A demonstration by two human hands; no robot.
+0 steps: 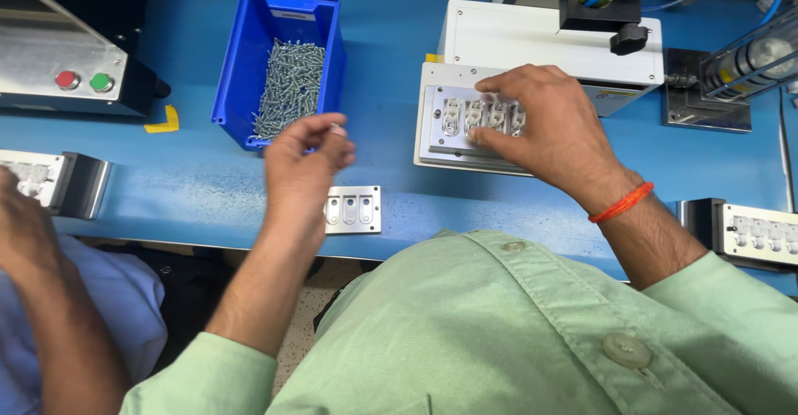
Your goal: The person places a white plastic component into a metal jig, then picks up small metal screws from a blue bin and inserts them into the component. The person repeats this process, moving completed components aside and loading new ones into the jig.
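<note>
The grip of the left hand [303, 153] is pinched shut at thumb and fingertips; whatever is held is too small to be made out. The right hand [544, 124] is spread, fingers pressed on a row of white moulded parts [474, 116] seated in a flat grey metal fixture plate [434, 132], its long axis running left to right. Behind the left hand, on the blue table [399, 66], a blue plastic bin [287, 24] holds shiny screws [291, 87].

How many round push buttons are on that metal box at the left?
2: a red button and a green button, side by side on the metal box at the far left.
</note>
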